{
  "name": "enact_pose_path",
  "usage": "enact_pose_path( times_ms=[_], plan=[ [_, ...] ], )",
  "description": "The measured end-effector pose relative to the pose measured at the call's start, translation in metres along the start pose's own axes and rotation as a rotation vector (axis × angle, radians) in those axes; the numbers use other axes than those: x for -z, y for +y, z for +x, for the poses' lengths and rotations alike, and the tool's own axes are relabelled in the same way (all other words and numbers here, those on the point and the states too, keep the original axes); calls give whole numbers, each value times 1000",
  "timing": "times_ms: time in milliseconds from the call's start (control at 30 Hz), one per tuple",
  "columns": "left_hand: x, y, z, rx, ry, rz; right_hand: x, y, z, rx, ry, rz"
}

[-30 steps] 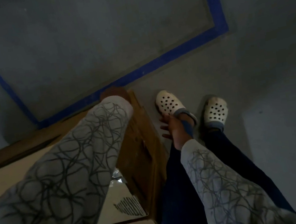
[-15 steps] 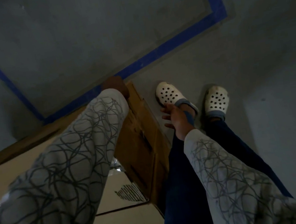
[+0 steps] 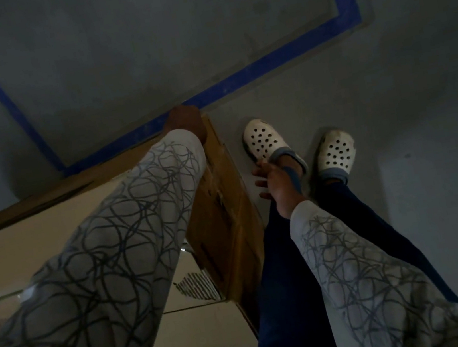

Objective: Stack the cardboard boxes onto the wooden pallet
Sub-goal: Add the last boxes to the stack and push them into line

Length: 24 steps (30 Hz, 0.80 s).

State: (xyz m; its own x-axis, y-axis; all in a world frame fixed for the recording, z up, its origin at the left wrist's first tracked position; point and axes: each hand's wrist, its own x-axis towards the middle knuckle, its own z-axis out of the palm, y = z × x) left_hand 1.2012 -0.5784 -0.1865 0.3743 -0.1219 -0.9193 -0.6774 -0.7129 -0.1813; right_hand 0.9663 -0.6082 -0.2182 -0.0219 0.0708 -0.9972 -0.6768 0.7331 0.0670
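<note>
Beneath the L hand a large cardboard box is carried at the person's left side, above a grey floor. The L hand is clamped over the box's far top corner; the knuckles are seen, the fingertips are hidden beyond the edge. From that corner one top edge is seen running back and left, out of frame. The other runs back toward the body, along a brown side face that is turned toward the legs. The pale top face is turned up and is largely covered by the L sleeve. The far corner is pointed at a line of blue tape just beyond the L hand. The long axis cannot be determined, as the box is cut off at left and bottom.

The R hand is held just right of the brown face, fingers spread and relaxed, nothing grasped. Contact w/ the box cannot be confirmed. Directly beyond the R hand a white clog is seen, w/ a second one further right, both flat on the floor. Lighting is poor.
</note>
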Motion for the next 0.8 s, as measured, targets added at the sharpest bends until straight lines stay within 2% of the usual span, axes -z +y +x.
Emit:
enact_pose_path(
  times_ms=[100,167,267,333,400,467,500,633,800],
  plan=[
    [-4,10,-19,-21,57,72,-1,11,-3,9,-6,-25],
    [-15,28,-49,-53,168,134,2,20,-10,21,-4,-45],
    [-67,63,-126,-117,300,121,8,35,-28,28,-2,-89],
    [-117,78,-183,-85,431,8,16,47,-44,49,-20,-109],
    [-170,86,-228,-90,616,-242,28,62,-57,126,-30,-192],
    [-211,94,-269,-4,820,-419,40,81,-69,238,-23,-314],
    [-223,97,-288,69,868,-464,46,92,-73,280,-23,-359],
    [-278,97,-319,322,890,-561,56,147,-82,323,8,-369],
    [-316,94,-310,304,989,-612,51,220,-74,449,30,-262]
  ],
)
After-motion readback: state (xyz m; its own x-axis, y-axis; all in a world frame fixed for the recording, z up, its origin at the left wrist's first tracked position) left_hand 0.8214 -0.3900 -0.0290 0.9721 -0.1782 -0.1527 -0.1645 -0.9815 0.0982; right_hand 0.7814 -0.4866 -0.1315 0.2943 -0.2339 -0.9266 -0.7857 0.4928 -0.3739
